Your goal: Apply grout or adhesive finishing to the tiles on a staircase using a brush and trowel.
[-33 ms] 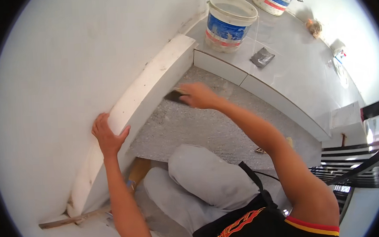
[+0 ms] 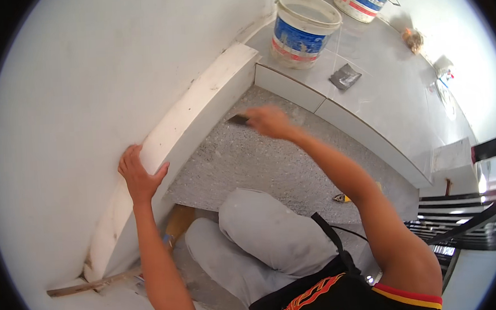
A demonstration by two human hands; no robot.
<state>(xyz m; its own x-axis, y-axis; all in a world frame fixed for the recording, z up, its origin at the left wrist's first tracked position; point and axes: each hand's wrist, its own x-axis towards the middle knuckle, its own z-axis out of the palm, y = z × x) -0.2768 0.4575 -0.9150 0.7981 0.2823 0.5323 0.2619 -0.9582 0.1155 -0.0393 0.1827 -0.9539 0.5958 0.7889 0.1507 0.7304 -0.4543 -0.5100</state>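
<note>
My left hand rests over the white ledge along the wall, thumb spread from the fingers and nothing held. Out over the rough grey concrete step, my right hand is closed round a dark flat blade-like tool. Motion blurs this hand, and its fingers hide the tool's grip end. The blade shows just above the concrete, right of the ledge; whether it touches the surface I cannot tell. My bent knees are in front of the step.
On the grey tiled upper level stand a white-and-blue bucket and a second bucket behind it. A crumpled grey packet lies near the tile edge. A small yellow-and-dark tool sits beside my right forearm. Black metal bars are at right.
My right hand has moved a little to the right with the blade, away from the ledge. The yellow-and-dark tool shows more beside my forearm. My left hand stays on the ledge.
</note>
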